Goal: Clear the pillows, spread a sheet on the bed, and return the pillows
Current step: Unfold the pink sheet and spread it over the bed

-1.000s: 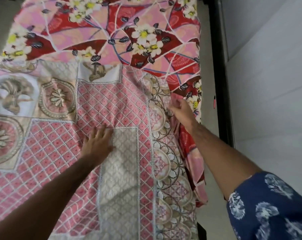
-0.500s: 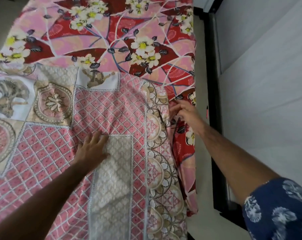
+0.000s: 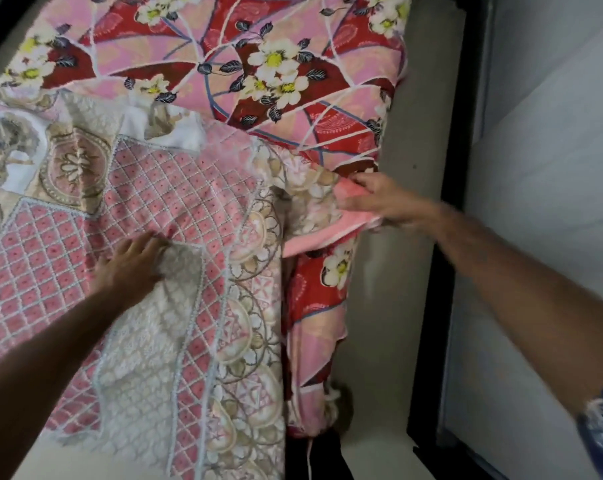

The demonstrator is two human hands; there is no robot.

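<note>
A pink lattice-patterned sheet (image 3: 161,188) with beige medallions lies folded over the near part of the bed. Under it a red and pink floral sheet (image 3: 244,53) covers the far part and hangs down the right side. My left hand (image 3: 134,265) presses flat on the lattice sheet near its middle. My right hand (image 3: 379,199) pinches the lattice sheet's right edge and holds it lifted outward, so the pink underside shows. No pillows are in view.
A grey mattress side (image 3: 417,168) and a black bed frame rail (image 3: 452,188) run along the right, next to a pale wall (image 3: 552,150). A dark object (image 3: 324,455) sits below the hanging floral sheet.
My right hand has closed on the lattice sheet's right edge and pulled it up and out to the right. The left hand stays pressed on the sheet. The view has shifted right.
</note>
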